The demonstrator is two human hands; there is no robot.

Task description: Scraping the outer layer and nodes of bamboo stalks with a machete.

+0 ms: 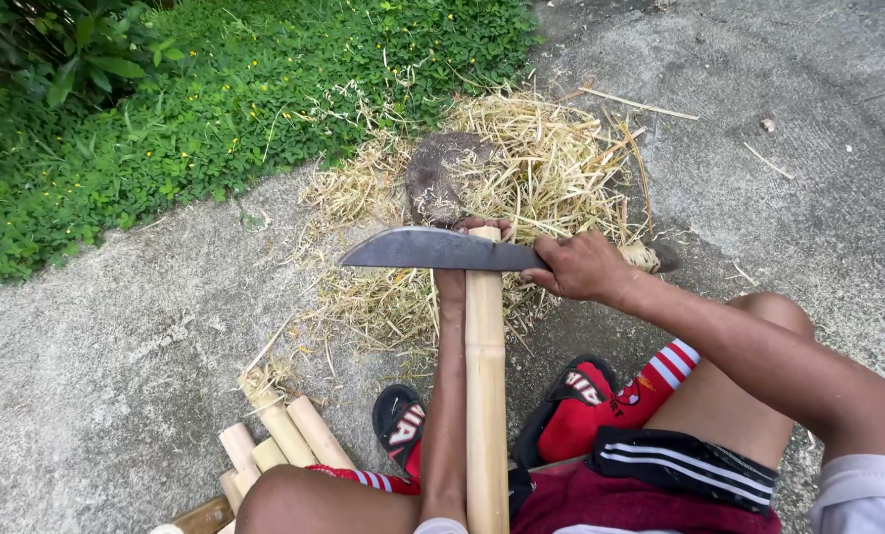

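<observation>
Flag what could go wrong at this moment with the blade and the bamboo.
1. The left hand grips the far end of the bamboo pole right beside the big knife laid across it; a slip could cut the fingers.
2. The right hand holds the knife above feet in sandals; a glancing blow could come toward the legs.
3. The pole rests on loose straw and might shift under a strike.

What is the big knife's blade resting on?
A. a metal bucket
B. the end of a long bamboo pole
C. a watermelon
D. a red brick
B: the right hand holds the knife with its blade lying across the far end of the bamboo pole, which the left hand steadies at that end.
</observation>
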